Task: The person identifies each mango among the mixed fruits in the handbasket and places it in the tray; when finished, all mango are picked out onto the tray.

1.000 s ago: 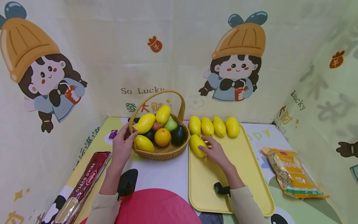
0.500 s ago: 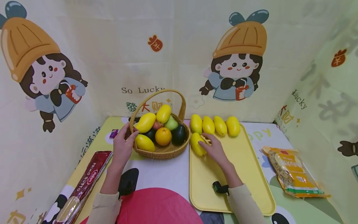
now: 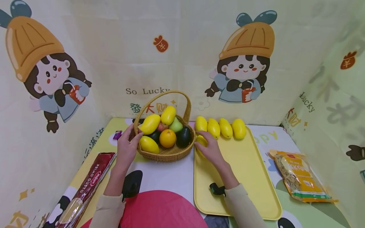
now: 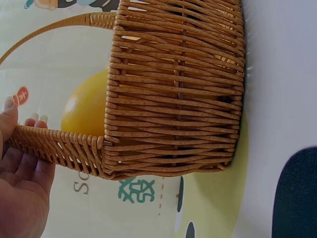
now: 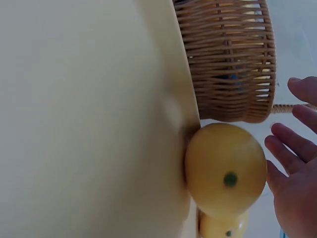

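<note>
tabletop (image 3: 163,175) with fruit

yellow tray (image 3: 251,171) reaching the far edge, wicker basket (image 3: 166,157) to its left; left grip (image 3: 127,148) holding the handle (image 4: 54,145); right grip (image 3: 212,148), fingers apart, over a mango (image 5: 225,168) inside the tray's left rim.

front mango (image 3: 201,140): lay partly hidden behind the right hand (image 3: 210,148);
basket (image 4: 173,99): was cut by the left wrist view's top edge;
red packet (image 3: 88,186): ran off the head view's bottom edge;
bag (image 3: 300,177): bore unreadably small print.

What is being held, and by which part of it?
The left hand grips the wicker basket low on the left side of its handle. The right hand, open beside a mango, holds nothing.
</note>
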`<action>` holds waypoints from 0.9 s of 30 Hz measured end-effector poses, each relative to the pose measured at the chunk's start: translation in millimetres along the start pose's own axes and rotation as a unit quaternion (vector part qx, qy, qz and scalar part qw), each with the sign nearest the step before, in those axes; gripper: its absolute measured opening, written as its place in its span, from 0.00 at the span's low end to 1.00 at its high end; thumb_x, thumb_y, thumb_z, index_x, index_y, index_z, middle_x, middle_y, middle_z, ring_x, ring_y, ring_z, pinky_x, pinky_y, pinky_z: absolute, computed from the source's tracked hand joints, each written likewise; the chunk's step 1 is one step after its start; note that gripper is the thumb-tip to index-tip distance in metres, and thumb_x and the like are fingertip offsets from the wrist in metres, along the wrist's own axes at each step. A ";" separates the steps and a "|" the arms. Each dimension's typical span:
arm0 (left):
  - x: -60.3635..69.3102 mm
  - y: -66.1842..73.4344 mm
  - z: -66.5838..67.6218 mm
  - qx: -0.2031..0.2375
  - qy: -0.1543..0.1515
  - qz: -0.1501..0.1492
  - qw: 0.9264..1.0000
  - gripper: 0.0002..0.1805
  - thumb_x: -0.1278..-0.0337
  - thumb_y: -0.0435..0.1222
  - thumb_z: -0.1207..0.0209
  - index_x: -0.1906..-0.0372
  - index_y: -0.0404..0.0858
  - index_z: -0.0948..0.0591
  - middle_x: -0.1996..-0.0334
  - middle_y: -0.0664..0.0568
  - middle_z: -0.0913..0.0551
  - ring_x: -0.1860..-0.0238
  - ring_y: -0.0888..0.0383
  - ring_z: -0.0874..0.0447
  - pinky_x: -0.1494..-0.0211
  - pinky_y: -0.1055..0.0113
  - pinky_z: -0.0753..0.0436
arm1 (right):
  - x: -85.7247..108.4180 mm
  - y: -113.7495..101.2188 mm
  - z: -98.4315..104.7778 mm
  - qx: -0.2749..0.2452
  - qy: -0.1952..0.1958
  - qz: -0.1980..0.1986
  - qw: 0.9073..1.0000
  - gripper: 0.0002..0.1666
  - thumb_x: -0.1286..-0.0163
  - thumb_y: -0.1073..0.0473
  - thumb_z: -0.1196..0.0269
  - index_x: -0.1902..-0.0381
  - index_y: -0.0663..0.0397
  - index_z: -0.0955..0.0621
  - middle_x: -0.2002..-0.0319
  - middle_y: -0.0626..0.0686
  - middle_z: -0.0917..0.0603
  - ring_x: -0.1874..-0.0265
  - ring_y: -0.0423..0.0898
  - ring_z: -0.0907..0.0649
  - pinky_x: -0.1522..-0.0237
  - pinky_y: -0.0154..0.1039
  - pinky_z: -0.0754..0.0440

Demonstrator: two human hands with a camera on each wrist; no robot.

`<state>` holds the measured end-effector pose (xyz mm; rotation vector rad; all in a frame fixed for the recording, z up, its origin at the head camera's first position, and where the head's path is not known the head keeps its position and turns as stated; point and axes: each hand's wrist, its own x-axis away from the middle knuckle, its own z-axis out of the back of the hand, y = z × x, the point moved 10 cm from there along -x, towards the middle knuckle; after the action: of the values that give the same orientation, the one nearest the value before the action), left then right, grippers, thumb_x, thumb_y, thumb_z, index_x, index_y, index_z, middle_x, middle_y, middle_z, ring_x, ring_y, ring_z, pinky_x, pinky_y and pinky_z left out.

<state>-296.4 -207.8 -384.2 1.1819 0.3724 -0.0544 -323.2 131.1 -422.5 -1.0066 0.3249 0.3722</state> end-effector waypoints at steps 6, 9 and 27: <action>-0.7 -0.4 1.1 -0.002 -0.004 0.004 1.000 0.26 0.30 0.44 0.45 0.30 0.48 0.30 0.47 0.49 0.21 0.39 0.54 0.23 0.33 0.65 0.22 | -6.9 -11.8 -12.1 -0.010 -0.002 0.015 1.000 0.27 0.36 0.61 0.31 0.38 0.56 0.22 0.40 0.54 0.19 0.38 0.52 0.22 0.31 0.54 0.27; -0.6 -0.4 2.4 -0.005 -0.004 0.002 1.000 0.25 0.30 0.45 0.44 0.31 0.48 0.30 0.48 0.49 0.20 0.40 0.55 0.23 0.32 0.62 0.22 | -11.7 -17.8 -19.0 -0.016 -0.006 0.019 1.000 0.27 0.35 0.60 0.31 0.38 0.55 0.22 0.39 0.54 0.19 0.37 0.53 0.22 0.32 0.54 0.26; -6.9 6.2 3.0 0.046 0.007 -0.011 0.999 0.25 0.31 0.48 0.44 0.32 0.50 0.28 0.45 0.51 0.19 0.41 0.57 0.21 0.38 0.76 0.22 | -87.9 -31.6 -63.3 0.008 -0.059 -0.037 0.998 0.33 0.34 0.54 0.33 0.32 0.51 0.27 0.34 0.54 0.24 0.34 0.52 0.26 0.31 0.52 0.26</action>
<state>-300.7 -209.2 -375.5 1.2690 0.3993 -0.0833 -393.2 48.0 -392.4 -0.9735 0.1826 0.3597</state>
